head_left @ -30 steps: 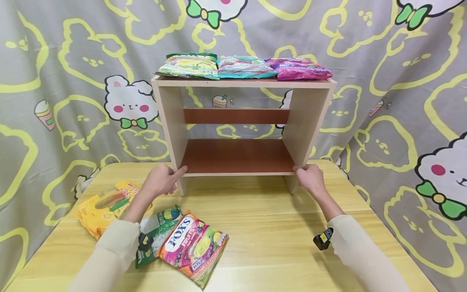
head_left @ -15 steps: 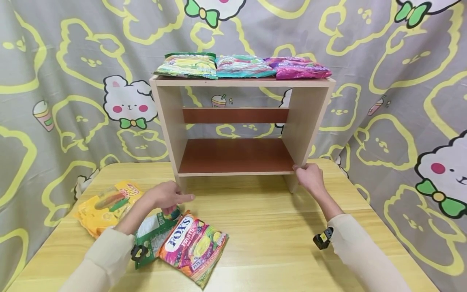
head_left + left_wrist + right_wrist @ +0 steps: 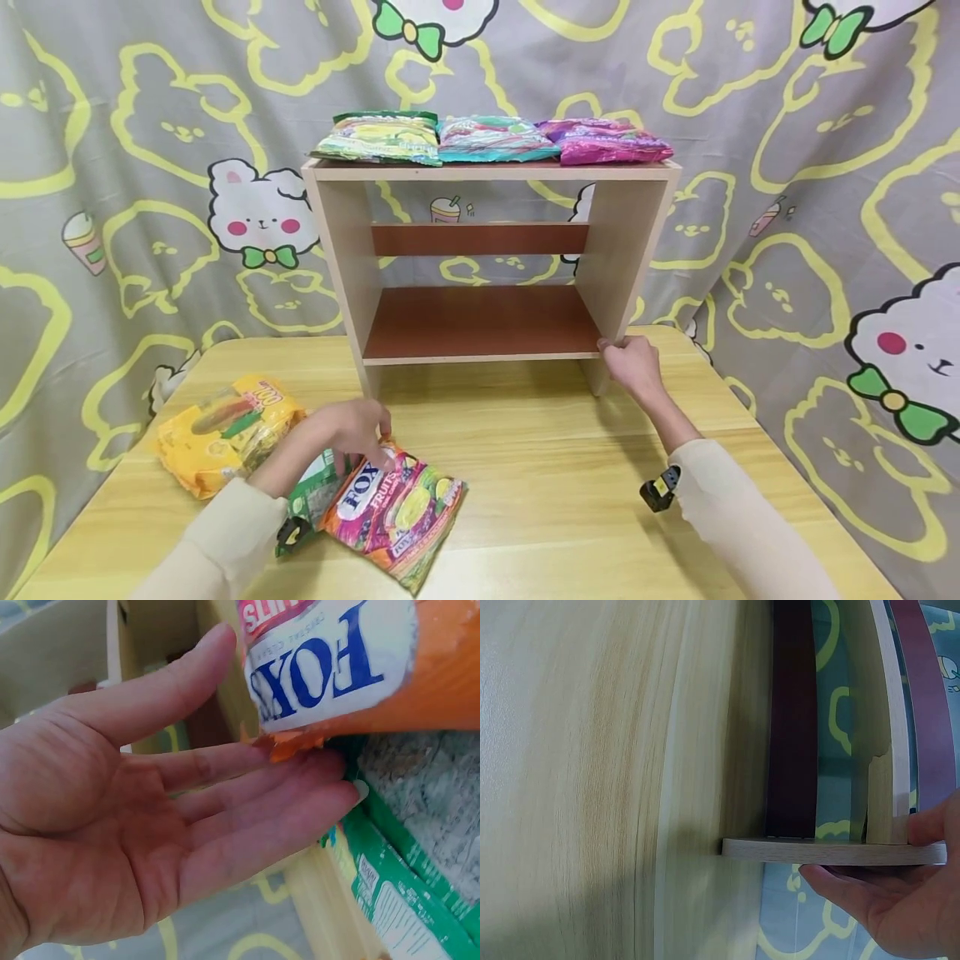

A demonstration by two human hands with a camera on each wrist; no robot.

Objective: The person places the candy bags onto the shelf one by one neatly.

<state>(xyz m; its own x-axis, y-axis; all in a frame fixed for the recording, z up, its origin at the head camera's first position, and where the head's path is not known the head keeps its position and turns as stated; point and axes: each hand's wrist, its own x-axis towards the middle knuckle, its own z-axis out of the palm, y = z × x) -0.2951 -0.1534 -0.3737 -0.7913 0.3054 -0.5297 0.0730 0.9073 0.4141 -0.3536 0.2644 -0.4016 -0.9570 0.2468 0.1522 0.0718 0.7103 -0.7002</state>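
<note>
Pale wood and red-brown boards make up the shelf point(image 3: 487, 250) standing at the back of the desk point(image 3: 570, 492). Its lower board and the space under the top carry nothing; on its top lie three bags in a row: a green-yellow bag point(image 3: 377, 137), a teal bag point(image 3: 493, 139) and a purple bag point(image 3: 603, 141), each touching its neighbour.

My right hand point(image 3: 632, 367) grips the shelf's right side panel at its front lower edge, thumb on one face and curled fingers point(image 3: 870, 889) on the other.

My left hand point(image 3: 351, 431) lies spread, fingers straight (the wrist view shows the open palm), with the fingertips point(image 3: 330, 772) touching the top edge of the Fox's bag point(image 3: 396, 514). That bag lies flat on the desk in front of the shelf, left of centre, partly overlapping a green bag point(image 3: 313, 504). Just left of them lies a yellow bag point(image 3: 225, 429), apart from my hand.
</note>
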